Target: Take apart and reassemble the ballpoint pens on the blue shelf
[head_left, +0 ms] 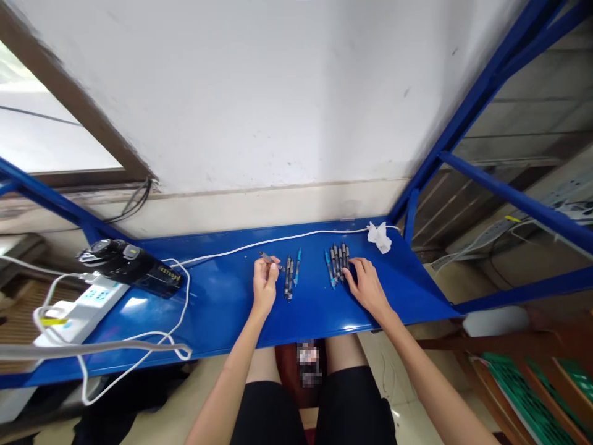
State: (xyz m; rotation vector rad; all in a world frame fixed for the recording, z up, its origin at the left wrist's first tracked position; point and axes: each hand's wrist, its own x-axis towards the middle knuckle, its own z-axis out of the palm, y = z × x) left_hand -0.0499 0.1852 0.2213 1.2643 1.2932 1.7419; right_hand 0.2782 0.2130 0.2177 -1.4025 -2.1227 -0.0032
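Note:
My left hand (265,283) is closed around a dark pen (267,258), thumb on top, just above the blue shelf top. Right beside it lies a small group of dark pens (289,278), with a light-blue pen (298,266) at their right. Farther right, several dark pens (340,259) rest side by side, and another light-blue pen (330,269) lies at their left edge. My right hand (367,283) sits against the right side of that row, its fingers apart and its fingertips at the outermost pen. Whether it grips that pen is hard to see.
A black bottle (152,272) lies at the left by a white power strip (88,309) and looped white cable (188,290). Crumpled white tissue (380,237) is at the back right. Blue frame posts (410,216) rise at the sides, and a wall (278,204) stands behind.

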